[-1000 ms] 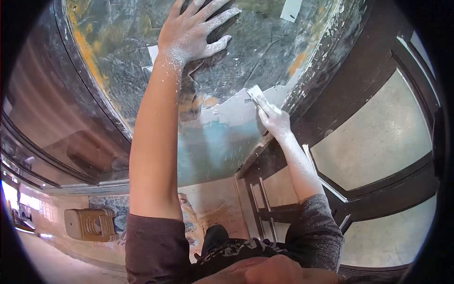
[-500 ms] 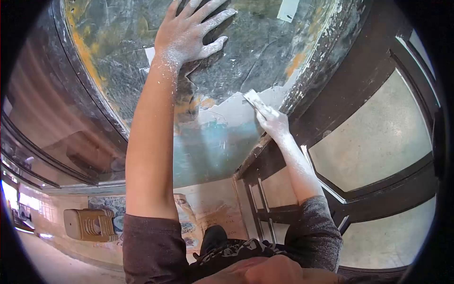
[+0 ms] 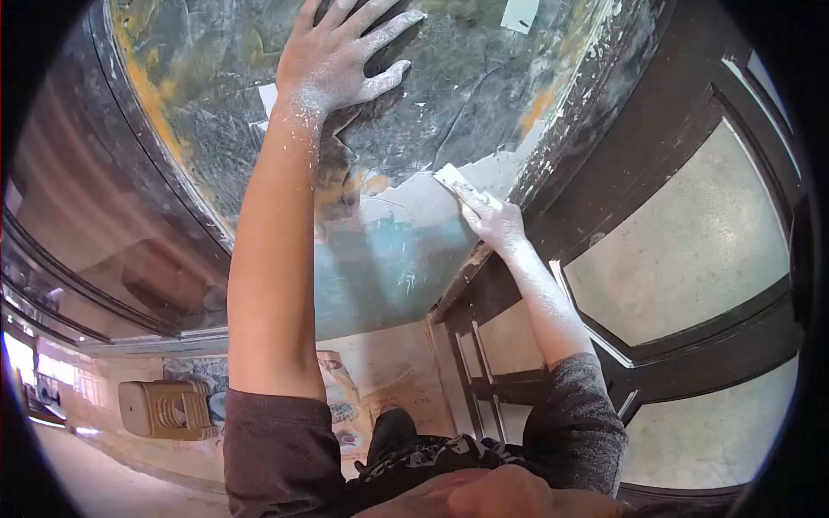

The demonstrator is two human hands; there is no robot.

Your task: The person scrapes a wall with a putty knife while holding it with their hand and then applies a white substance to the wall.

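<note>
My left hand point(image 3: 332, 65), dusted white, lies flat against the dark, patchy wall point(image 3: 414, 95) with its fingers spread. It holds nothing, and some fingertips run out of view at the top. Lower down and to the right, my right hand point(image 3: 499, 223) is closed around a flat, whitish scraper point(image 3: 458, 186). The blade rests at the ragged border between the dark surface and a smooth pale grey band point(image 3: 414, 197). White powder covers this hand and its forearm. Part of the scraper is hidden by my fingers.
A dark-framed door with pale panels point(image 3: 682, 242) stands close on the right. Glossy brown panelling point(image 3: 112, 198) curves along the left. Behind me, stacked tan plastic stools point(image 3: 164, 407) stand on the floor. Pale paper scraps point(image 3: 521, 13) stick to the wall.
The scraper has shifted slightly left and turned, so more of its flat face shows. The view has slid a little; my left hand stays flat on the wall.
</note>
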